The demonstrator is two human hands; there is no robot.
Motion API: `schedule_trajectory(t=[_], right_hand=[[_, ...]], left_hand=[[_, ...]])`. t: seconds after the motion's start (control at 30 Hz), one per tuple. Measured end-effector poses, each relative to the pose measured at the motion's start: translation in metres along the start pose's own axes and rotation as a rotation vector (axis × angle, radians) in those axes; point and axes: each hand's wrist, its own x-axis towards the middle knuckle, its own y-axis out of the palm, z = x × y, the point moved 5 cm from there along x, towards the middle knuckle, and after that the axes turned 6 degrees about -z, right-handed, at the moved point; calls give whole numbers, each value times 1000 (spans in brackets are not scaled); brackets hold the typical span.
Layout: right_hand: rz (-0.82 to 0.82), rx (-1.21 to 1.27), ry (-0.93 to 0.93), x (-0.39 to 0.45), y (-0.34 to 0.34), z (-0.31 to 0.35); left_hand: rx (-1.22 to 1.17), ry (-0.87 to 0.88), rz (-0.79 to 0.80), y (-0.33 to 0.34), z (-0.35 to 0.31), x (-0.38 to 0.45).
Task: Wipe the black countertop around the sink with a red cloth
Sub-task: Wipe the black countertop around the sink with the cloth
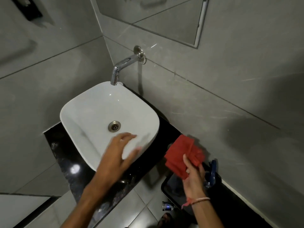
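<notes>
Grey tiled walls (230,83) all round, meeting in a corner behind the basin; a mirror (164,18) high on the far wall, cut off by the top edge. A black countertop (69,163), glossy and speckled, running from the left wall towards the near right, partly hidden under the basin and both arms. A white sink (92,112) sitting on it, rounded, with a metal drain (114,126) in the middle. A chrome tap (122,66) reaching out from the far wall over the basin's far rim. Left hand (117,155) spread flat and loose over the near right corner of the sink, fingers blurred, gripping nothing. Right hand (193,175) pinching a folded red cloth (182,155), held up just right of the sink over the counter; whether touching the surface, cannot tell. A blue-handled thing (212,171) right behind that hand, mostly hidden, hard to name. A dark black-rimmed tray or bin (171,186) under the wrist, unclear. A small shiny can-like object (167,206) lower down, near the floor tiles, too blurred to identify.
</notes>
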Motion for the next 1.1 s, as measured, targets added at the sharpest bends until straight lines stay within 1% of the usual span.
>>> schedule_trajectory(t=[0.03, 0.1, 0.17, 0.2, 0.23, 0.27, 0.3, 0.33, 0.37, 0.43, 0.5, 0.57, 0.63, 0.7, 0.77, 0.83, 0.9, 1.0, 1.1], right_hand=[[-62, -104, -129, 9, 2, 8], [-72, -330, -438, 26, 19, 27], [-26, -636, -727, 47, 43, 36], [27, -857, -864, 57, 59, 32], [113, -1084, -970, 66, 71, 23], [204, -1295, -1028, 73, 81, 10], [280, -1477, -1033, 81, 86, -3], [330, -1621, -998, 88, 87, -13], [361, -1693, -967, 93, 86, -22], [331, -1693, -968, 89, 82, -28], [338, -1672, -1033, 60, 80, -53], [458, -1639, -1088, 8, 71, -111], [644, -1539, -1135, -59, 60, -174], [809, -1449, -1229, -111, 55, -221], [838, -1448, -1296, -134, 53, -240], [814, -1527, -1333, -116, 55, -231], [734, -1627, -1311, -76, 53, -201], [458, -1658, -1242, 6, 55, -123], [224, -1599, -1081, 76, 73, -53]], left_hand=[[76, -30, -65, -15, 19, -3], [252, -118, -122, -38, 57, -7], [410, -198, -91, -46, 90, -12], [448, -227, -50, -46, 105, -16], [451, -244, -1, -44, 118, -21], [429, -255, 40, -41, 130, -27], [398, -254, 69, -37, 141, -32], [374, -242, 94, -33, 148, -35], [359, -231, 112, -30, 156, -38], [360, -203, 125, -28, 162, -38], [381, -160, 132, -28, 164, -35], [387, -126, 135, -26, 168, -32], [373, -117, 141, -24, 171, -33], [372, -106, 151, -23, 172, -34], [375, -96, 160, -24, 174, -33], [383, -85, 166, -24, 175, -32], [382, -71, 171, -23, 176, -34], [354, -70, 160, -21, 181, -32], [351, -61, 135, -19, 183, -32]])
